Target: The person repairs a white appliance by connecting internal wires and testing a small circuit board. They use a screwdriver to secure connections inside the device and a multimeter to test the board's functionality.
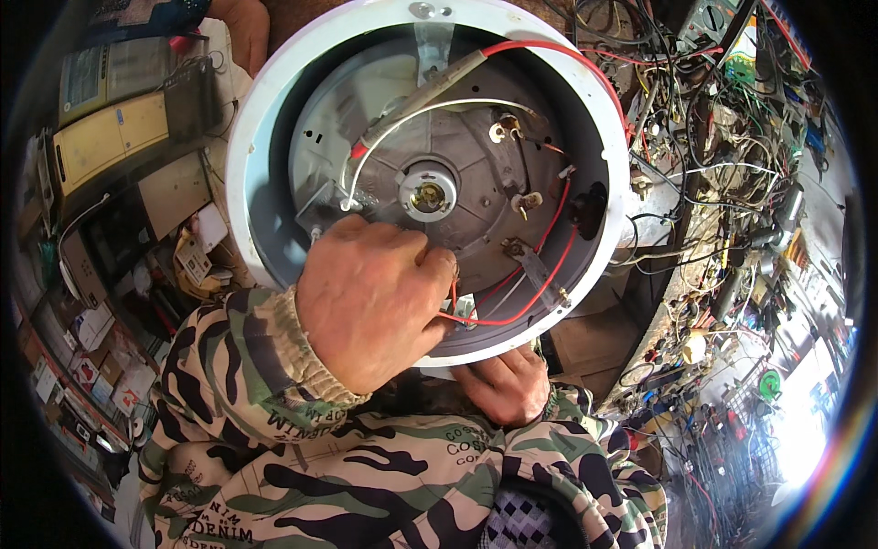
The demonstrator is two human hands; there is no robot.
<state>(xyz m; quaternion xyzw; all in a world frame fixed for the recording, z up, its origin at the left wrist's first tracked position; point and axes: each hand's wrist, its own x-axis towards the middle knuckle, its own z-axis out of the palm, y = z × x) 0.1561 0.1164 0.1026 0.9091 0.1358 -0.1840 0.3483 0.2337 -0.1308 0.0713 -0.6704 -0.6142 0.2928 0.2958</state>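
A round white appliance housing [247,156] holds a grey metal plate [485,210] with a central socket [428,192], brackets, a white wire [430,106] and red wires [558,265]. A sleeved red-tipped lead [421,91] crosses the plate. My left hand [370,302] reaches inside at the lower left, fingers curled over something I cannot make out, beside a red wire loop. My right hand [501,384] is outside, under the near rim, fingers bent against the housing's underside; what its fingertips grip is hidden.
Another person's hand [245,37] is at the top left beyond the housing. A dense tangle of cables and parts [695,183] covers the right side. Boxes, boards and a yellow panel [110,142] lie at the left.
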